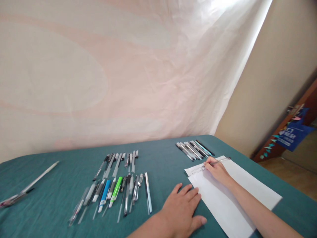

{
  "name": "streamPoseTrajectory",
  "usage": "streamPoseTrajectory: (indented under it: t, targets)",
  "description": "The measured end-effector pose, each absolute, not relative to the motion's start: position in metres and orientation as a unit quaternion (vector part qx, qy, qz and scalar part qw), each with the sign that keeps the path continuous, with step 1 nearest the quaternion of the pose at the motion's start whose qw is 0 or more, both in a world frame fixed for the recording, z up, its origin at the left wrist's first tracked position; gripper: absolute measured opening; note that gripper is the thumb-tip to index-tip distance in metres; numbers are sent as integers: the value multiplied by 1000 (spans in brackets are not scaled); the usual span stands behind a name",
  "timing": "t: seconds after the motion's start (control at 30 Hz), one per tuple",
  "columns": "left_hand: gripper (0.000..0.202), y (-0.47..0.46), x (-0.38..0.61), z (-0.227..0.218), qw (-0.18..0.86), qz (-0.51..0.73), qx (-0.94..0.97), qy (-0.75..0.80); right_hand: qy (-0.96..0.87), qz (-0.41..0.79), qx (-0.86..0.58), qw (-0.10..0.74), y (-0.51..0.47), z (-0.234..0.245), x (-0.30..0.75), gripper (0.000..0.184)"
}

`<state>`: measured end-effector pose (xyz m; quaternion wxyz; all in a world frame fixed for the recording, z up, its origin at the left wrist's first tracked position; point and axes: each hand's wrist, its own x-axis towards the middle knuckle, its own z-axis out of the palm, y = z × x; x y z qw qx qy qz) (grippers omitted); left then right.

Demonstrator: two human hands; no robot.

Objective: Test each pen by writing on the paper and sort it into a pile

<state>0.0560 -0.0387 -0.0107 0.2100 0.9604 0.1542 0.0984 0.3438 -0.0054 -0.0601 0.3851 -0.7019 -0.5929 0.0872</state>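
My right hand (217, 170) is closed round a clear pen (221, 161), its tip down on the far left corner of a white sheet of paper (247, 191). Faint marks show on the paper near the tip. My left hand (183, 206) lies flat with fingers spread on the teal tablecloth (160, 165), its fingertips touching the paper's left edge. To the left of that hand, several pens (116, 188), one green and one blue among them, lie in a loose row.
A tidy row of several pens (194, 149) lies just beyond the paper. A white pen (41, 177) and a dark one (15, 198) lie at the far left. A pale cloth (123, 72) hangs behind the table. A doorway with blue signs (291, 134) is at right.
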Motion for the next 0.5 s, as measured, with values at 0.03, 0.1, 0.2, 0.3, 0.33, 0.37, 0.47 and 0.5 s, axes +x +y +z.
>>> streamPoseTrajectory:
  t: [0.03, 0.1, 0.2, 0.3, 0.33, 0.37, 0.47, 0.5]
  targets:
    - [61, -39, 56, -10, 210, 98, 961, 154, -593, 87, -702, 385, -5, -60, 344, 22]
    - [62, -39, 56, -10, 209, 98, 960, 157, -594, 87, -701, 385, -5, -60, 344, 21]
    - [63, -39, 56, -10, 208, 97, 961, 157, -593, 88, -700, 388, -6, -60, 344, 21]
    - [62, -38, 56, -10, 208, 95, 962, 152, -594, 94, -697, 391, -6, -59, 344, 22]
    - [62, -38, 56, -10, 207, 95, 962, 153, -594, 96, -696, 392, -7, -59, 344, 22]
    - [61, -38, 56, -10, 205, 96, 962, 154, -593, 98, -695, 394, -7, -59, 344, 21]
    - [62, -38, 56, -12, 204, 101, 961, 154, -586, 103, -695, 403, -7, -59, 344, 20]
    - [63, -38, 56, -12, 205, 104, 961, 154, -582, 103, -695, 409, -7, -60, 344, 20]
